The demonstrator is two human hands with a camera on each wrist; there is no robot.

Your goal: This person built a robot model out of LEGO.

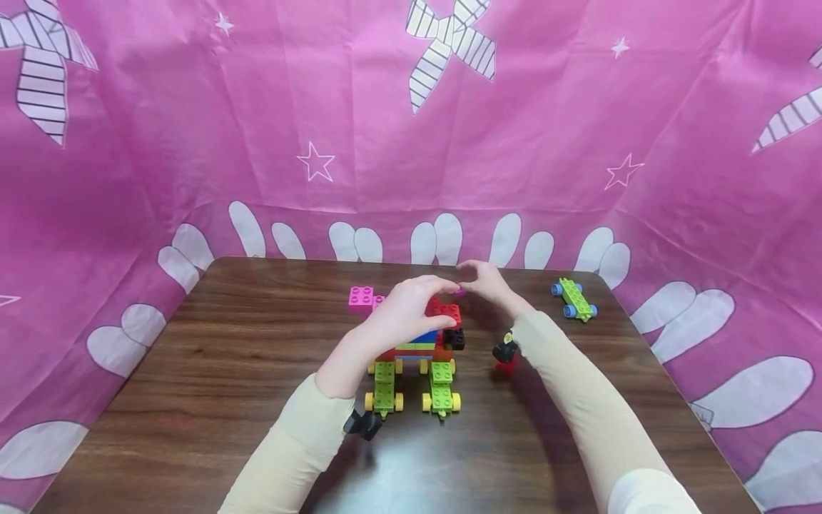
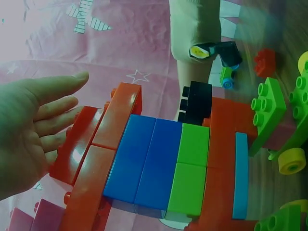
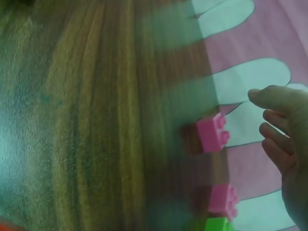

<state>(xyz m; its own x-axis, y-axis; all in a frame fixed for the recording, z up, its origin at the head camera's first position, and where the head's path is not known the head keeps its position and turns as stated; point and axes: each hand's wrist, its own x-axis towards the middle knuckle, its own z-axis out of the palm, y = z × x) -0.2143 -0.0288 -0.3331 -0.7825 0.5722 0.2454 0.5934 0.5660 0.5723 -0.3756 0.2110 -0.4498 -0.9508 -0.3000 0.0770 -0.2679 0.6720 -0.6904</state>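
A stacked build of toy building bricks, with red rows on top, blue bricks (image 2: 147, 163) and lime bricks (image 2: 187, 187) below, stands on two lime wheeled bases (image 1: 441, 391) with yellow wheels. My left hand (image 1: 406, 312) is at its top, fingers extended behind the uppermost red brick (image 2: 79, 144), thumb apart. A black brick (image 2: 198, 103) juts from one side. Beyond the build, my right hand (image 1: 489, 285) reaches out with fingers loosely bent and nothing in its grasp. Pink bricks (image 3: 211, 134) lie on the table below that hand in the right wrist view.
Toward the back right is a lime wheeled base with blue wheels (image 1: 576, 300). A loose red brick (image 1: 506, 365) lies under the right forearm. More pink bricks (image 1: 361, 299) show left of the build. A pink patterned curtain (image 1: 385, 143) rises behind the wooden table (image 1: 257, 343).
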